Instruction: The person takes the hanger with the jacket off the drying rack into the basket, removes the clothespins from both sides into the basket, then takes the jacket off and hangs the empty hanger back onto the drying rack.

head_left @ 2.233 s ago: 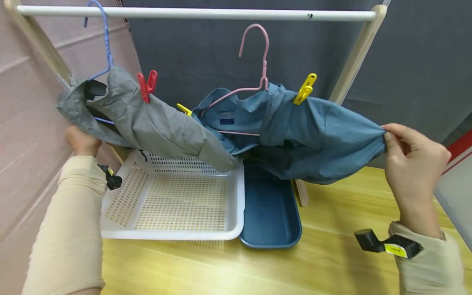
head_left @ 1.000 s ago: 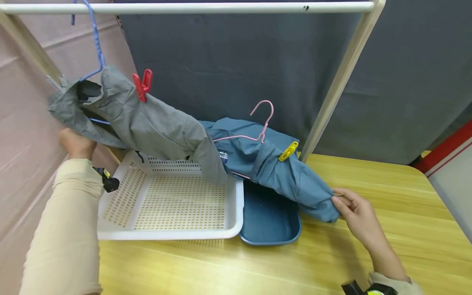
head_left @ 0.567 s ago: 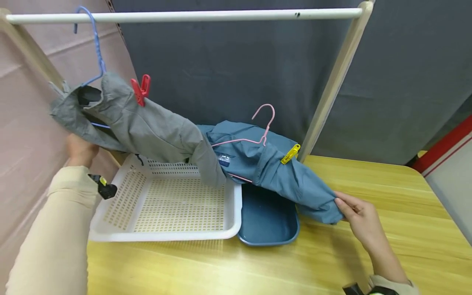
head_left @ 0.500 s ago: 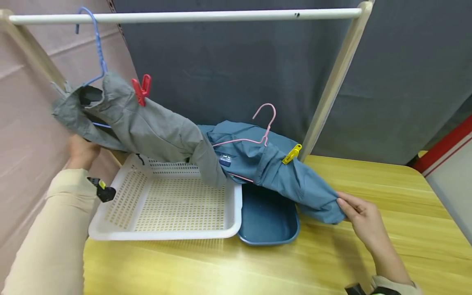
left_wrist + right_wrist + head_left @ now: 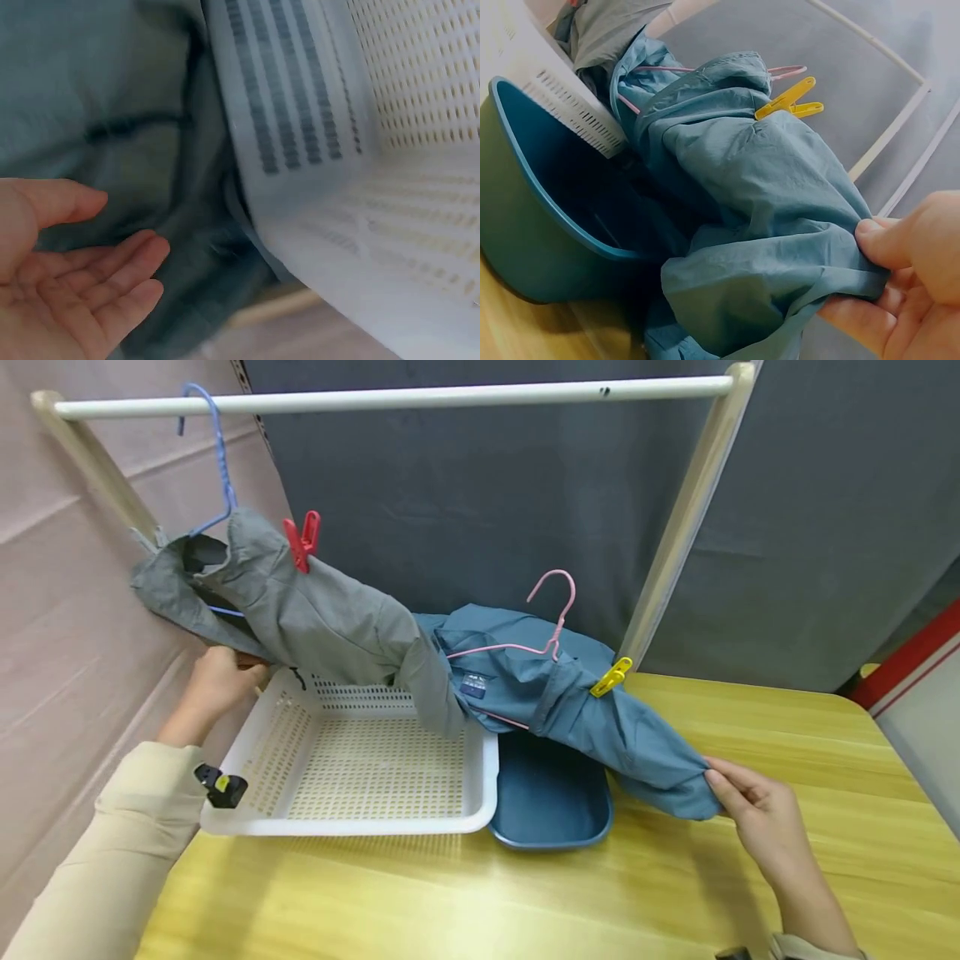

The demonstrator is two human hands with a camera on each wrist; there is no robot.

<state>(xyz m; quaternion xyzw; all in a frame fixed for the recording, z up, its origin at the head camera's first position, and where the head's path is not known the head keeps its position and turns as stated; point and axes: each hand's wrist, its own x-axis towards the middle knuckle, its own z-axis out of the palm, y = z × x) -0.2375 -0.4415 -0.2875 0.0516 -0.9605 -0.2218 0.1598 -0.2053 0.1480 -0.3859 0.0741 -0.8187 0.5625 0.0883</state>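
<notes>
My right hand (image 5: 772, 818) pinches the sleeve end of a blue shirt (image 5: 645, 743) between thumb and fingers. The shirt sags over the blue bin (image 5: 555, 814), a pink hanger (image 5: 561, 618) in its collar and a yellow clothespin (image 5: 612, 677) on its shoulder. In the left wrist view my left hand (image 5: 82, 277) has loosely bent fingers and nothing in them. It is just below the grey shirt (image 5: 330, 618), beside the white basket (image 5: 352, 827). That shirt hangs from the rail on a blue hanger (image 5: 222, 460), with a red clothespin (image 5: 302, 541) on its shoulder.
A white rail (image 5: 450, 397) on wooden posts (image 5: 678, 527) spans the back. A grey clothespin (image 5: 146, 539) sits on the grey shirt's far shoulder. The wooden table (image 5: 750, 718) extends right and forward; a pink cloth wall (image 5: 67, 652) borders the left.
The blue shirt and its pink hanger have dropped from near the rail towards the bin, my right hand lowering with the sleeve. My left hand has come out from behind the grey shirt, moving right.
</notes>
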